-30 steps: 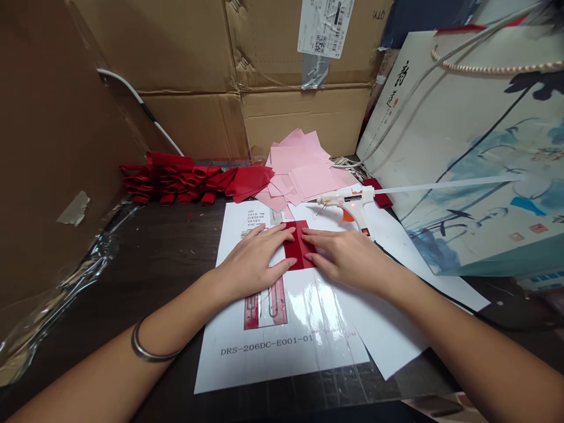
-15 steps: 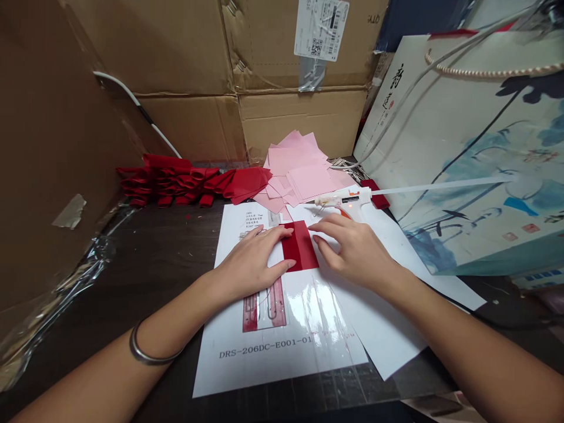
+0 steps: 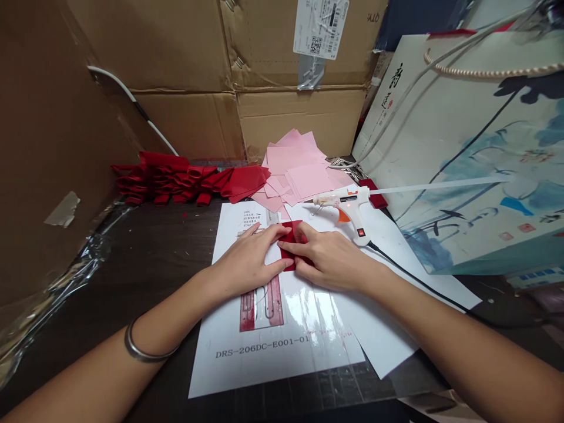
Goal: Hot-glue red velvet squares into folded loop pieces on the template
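A small red fabric piece (image 3: pixel 288 251) lies folded on the printed sheet (image 3: pixel 229 376), mostly covered by fingers. My left hand (image 3: pixel 247 258) holds down its left edge with the index fingertip and thumb. From the other side, my right hand (image 3: pixel 330 257) presses on the fabric with bent fingers, its index fingertip reaching across toward my left hand. The fabric's right part is hidden beneath the right fingers. Just beyond my right hand rests a white glue gun (image 3: pixel 348 202) with an orange trigger and a long glue stick in its back.
Folded red fabric pieces (image 3: pixel 167 182) are heaped at the back left. Pink paper squares (image 3: pixel 304 179) spread behind the sheet. Metal clips (image 3: pixel 350 167) lie near the cardboard wall (image 3: pixel 304 120). A large paper bag (image 3: pixel 476 153) stands right; the gun's black cord (image 3: pixel 409 279) runs beneath it.
My right hand has moved left onto the fabric, and the fabric's right part, flat and visible before, is now covered or folded over. The left hand stays at its edge.
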{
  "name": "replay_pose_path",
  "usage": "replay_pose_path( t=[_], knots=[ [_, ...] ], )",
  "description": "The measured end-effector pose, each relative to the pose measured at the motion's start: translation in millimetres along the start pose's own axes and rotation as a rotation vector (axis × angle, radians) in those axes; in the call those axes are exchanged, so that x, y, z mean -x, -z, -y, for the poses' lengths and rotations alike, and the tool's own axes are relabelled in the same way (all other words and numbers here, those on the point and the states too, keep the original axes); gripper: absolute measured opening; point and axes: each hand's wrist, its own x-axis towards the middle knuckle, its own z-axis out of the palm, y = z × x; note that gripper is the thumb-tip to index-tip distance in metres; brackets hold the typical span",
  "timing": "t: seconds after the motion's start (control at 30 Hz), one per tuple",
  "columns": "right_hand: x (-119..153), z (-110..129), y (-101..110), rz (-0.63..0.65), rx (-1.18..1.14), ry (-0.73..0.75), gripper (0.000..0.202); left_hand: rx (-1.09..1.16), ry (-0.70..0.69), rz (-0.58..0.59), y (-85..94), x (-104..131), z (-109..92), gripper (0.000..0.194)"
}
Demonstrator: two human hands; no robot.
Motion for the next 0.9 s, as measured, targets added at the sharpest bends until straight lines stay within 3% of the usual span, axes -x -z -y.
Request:
replay_pose_path(
  t=[0.17,0.33,0.53,0.9],
  knots=[
    [2,11,5,0.072,0.066,-0.01,0.036,0.017,0.038,0.022,4.8,1,-4,0.036],
    [6,24,1,0.131,0.145,0.006,0.047,0.072,0.099,0.08,10.3,2,-5,0.038],
    [11,36,-7,0.106,0.219,0.034,0.048,0.075,0.102,0.04,5.3,-1,-2,0.025],
    [24,56,-16,0.073,0.277,0.117,0.046,0.085,0.098,-0.002,0.3,-1,0,0.025]
  ],
)
